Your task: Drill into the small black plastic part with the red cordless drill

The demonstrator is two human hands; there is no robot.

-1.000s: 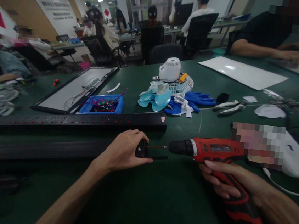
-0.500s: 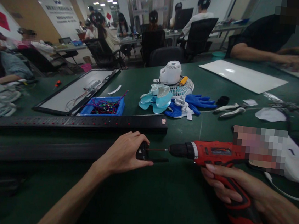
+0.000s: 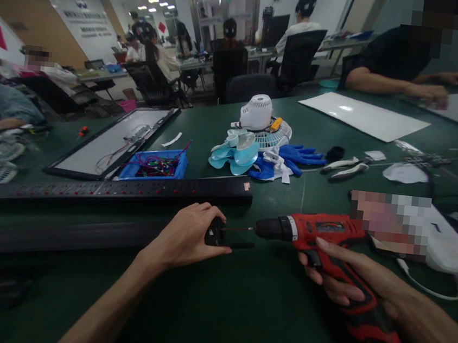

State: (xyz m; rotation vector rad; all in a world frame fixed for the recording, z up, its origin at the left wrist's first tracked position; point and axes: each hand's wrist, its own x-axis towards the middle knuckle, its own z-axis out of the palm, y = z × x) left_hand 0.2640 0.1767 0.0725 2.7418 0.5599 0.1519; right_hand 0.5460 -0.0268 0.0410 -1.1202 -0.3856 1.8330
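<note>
My left hand [image 3: 187, 238] is closed around a small black part [image 3: 215, 232] and holds it on the green table [image 3: 238, 314]. My right hand [image 3: 344, 276] grips the handle of a red cordless drill [image 3: 320, 233]. The drill lies level and points left. Its thin bit [image 3: 236, 229] touches the black part. A long black bar [image 3: 129, 189] with red dots lies just behind my left hand.
Behind the bar are a blue tray of wires [image 3: 156, 164], a flat panel [image 3: 113, 140], fan parts [image 3: 253, 136], blue gloves [image 3: 295, 159] and pliers [image 3: 346, 167]. A white cover [image 3: 442, 243] lies right. Another person's arm [image 3: 393, 85] rests at a white sheet [image 3: 361, 115].
The hands, drill and black part keep their pose. The view has shifted slightly, and my right fingers sit a little higher on the drill handle.
</note>
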